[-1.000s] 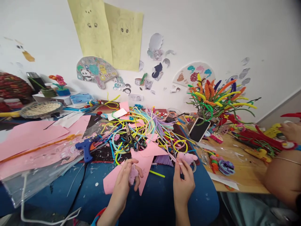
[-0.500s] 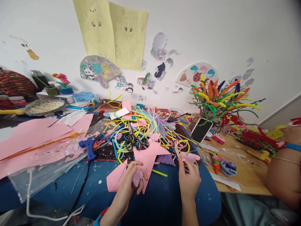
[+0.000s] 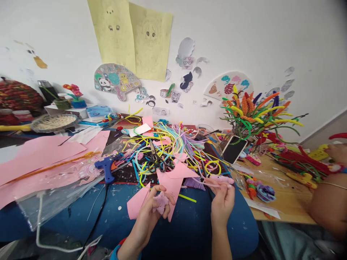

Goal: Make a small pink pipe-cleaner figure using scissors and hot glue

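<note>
A small lilac fuzzy piece (image 3: 162, 203), roughly star-shaped, rests in the curled fingers of my left hand (image 3: 148, 213). My right hand (image 3: 222, 202) pinches a pale pink-lilac pipe cleaner (image 3: 200, 180), whose free end points left. Against those same fingers lies a plump pink fuzzy piece (image 3: 226, 179); how much of it they grip is hidden. Cut pink paper (image 3: 173, 182) lies just beyond my left hand, with black scissors (image 3: 156, 160) above it. A ribbed purple piece (image 3: 194, 183) sits between the two hands, farther back.
A heap of coloured pipe cleaners (image 3: 179, 139) covers the back of the blue table. On the left are a blue glue gun (image 3: 106, 169) with its cord and pink sheets (image 3: 40, 155). A phone (image 3: 234, 148) leans before a pipe-cleaner bouquet (image 3: 252, 112). Another person's arm (image 3: 329, 206) is at right.
The pipe cleaner at my right hand has swung from nearly upright to lying sideways, pointing left. My left hand has turned the lilac piece to show more of its face. The view has shifted slightly.
</note>
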Tool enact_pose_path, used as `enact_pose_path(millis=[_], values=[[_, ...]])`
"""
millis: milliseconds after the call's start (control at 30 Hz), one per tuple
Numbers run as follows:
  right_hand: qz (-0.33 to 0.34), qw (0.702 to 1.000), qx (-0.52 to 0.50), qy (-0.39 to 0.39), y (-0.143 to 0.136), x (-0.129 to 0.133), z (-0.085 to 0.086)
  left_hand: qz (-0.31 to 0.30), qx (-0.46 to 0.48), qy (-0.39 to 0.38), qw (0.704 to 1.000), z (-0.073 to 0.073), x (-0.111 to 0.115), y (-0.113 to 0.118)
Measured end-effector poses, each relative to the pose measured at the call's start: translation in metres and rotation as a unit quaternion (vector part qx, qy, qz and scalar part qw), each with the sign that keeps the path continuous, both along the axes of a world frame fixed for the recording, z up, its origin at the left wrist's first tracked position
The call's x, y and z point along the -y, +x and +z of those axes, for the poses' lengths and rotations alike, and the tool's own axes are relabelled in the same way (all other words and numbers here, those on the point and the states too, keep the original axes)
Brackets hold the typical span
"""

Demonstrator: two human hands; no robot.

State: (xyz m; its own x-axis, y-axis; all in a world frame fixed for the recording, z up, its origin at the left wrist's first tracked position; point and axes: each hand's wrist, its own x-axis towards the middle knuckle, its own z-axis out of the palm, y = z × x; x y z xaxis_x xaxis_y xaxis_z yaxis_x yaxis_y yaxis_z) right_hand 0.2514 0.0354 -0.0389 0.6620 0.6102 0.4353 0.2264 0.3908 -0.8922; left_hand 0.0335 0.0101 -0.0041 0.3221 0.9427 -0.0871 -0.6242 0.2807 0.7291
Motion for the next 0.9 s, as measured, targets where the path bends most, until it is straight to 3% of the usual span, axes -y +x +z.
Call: enact_pose_path(millis=[133, 233, 367, 467, 533, 767, 900], values=[[-0.041, 0.996, -0.021, 0.075, -0.009, 0.009, 0.016, 0.013, -0.016, -0.003, 1.0, 0.003, 0.003, -0.001], [-0.031, 0.998, 0.004, 0.056, -0.016, 0.021, 0.024, 0.034, -0.038, 0.017, 0.999, 0.005, 0.006, 0.002], [0.087, 0.988, 0.126, -0.005, -0.038, 0.041, 0.035, 0.036, -0.084, 0.055, 0.994, 0.009, 0.011, 0.001], [0.193, 0.944, 0.268, -0.012, -0.06, 0.052, 0.045, 0.031, -0.151, 0.094, 0.984, 0.013, 0.014, -0.003], [0.217, 0.915, 0.34, -0.006, -0.072, 0.056, 0.051, 0.055, -0.186, 0.114, 0.974, 0.015, 0.015, -0.005], [0.117, 0.899, 0.42, 0.038, -0.087, 0.06, 0.051, 0.163, -0.226, 0.142, 0.95, 0.01, 0.017, -0.005], [0.088, 0.899, 0.428, 0.03, -0.093, 0.061, 0.047, 0.19, -0.243, 0.152, 0.939, 0.007, 0.018, -0.004]])
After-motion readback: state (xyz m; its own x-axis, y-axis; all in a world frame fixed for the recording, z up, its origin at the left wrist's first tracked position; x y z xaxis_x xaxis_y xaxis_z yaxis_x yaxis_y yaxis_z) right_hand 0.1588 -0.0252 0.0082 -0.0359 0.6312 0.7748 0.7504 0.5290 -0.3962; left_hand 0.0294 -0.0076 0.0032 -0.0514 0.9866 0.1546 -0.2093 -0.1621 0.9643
